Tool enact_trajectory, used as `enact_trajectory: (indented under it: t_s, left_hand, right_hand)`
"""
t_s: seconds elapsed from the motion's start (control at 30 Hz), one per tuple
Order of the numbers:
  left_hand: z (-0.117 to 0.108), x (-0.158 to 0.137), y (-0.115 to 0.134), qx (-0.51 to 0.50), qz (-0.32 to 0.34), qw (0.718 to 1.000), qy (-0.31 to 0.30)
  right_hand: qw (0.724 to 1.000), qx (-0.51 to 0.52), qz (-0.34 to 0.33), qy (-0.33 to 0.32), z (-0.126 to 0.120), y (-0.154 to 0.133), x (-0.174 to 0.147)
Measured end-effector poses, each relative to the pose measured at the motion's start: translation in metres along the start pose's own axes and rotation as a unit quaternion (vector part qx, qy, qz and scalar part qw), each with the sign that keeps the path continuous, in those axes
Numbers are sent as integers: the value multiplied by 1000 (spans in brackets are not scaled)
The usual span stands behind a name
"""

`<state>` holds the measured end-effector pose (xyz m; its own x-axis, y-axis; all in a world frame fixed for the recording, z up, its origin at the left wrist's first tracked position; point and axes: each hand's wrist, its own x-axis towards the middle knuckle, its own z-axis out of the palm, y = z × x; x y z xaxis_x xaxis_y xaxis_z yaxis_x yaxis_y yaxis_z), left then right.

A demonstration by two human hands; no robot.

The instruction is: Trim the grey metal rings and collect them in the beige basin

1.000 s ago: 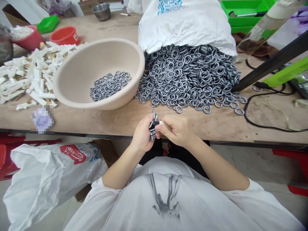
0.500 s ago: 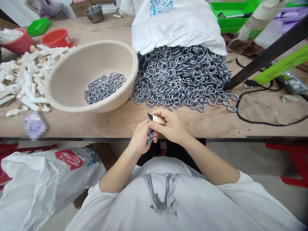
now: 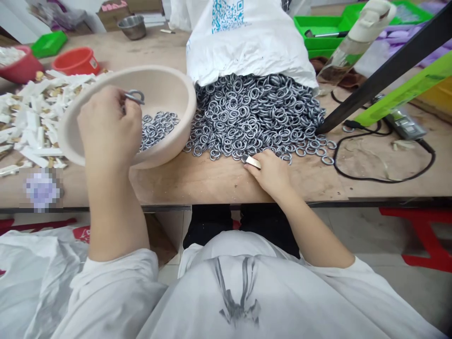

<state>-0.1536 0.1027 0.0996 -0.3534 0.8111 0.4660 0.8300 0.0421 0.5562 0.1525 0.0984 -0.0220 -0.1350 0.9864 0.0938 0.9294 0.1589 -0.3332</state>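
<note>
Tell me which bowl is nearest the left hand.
The large beige bowl, with grey rings inside; the smaller red bowls and metal bowl stand farther back.

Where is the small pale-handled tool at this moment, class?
In the head view, just right of centre, the small pale-handled tool is held in the right hand, by the near edge of the pile of grey rings.

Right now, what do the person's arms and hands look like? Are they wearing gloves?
No gloves: the left hand and right hand are bare, with no watch or bracelet showing. The short, loose sleeves are white, like the rest of the shirt, which has a grey print on its front.
</note>
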Motion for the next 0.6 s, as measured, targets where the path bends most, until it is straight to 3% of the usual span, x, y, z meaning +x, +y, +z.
enact_trajectory:
  t_s: [0.1,0.2,0.3,0.37,0.4,0.43,0.5,0.6]
  left_hand:
    - [-2,22,-8,197,-12,978,-63]
    - [0,14,-11,194,5,980,-35]
    - [10,-27,1,34,69,996,42]
    - [25,-67,15,-113,132,985,-5]
    - [34,-87,23,-174,143,972,-74]
    - [45,-106,30,-219,124,955,-155]
    - [65,-135,38,-323,48,917,-230]
    - [85,-155,37,-436,-90,865,-234]
  right_hand:
    - [999,39,-4,9,3,1,0]
    - [975,221,-2,27,3,1,2]
    - [882,470,5,7,2,-9,-1]
    - [812,584,10,-5,2,-24,-8]
    - [786,618,11,-6,2,-32,-12]
    - [768,640,10,-8,3,-40,-17]
    - [753,658,0,-12,5,-53,-27]
    - [762,647,-19,-19,8,-61,-36]
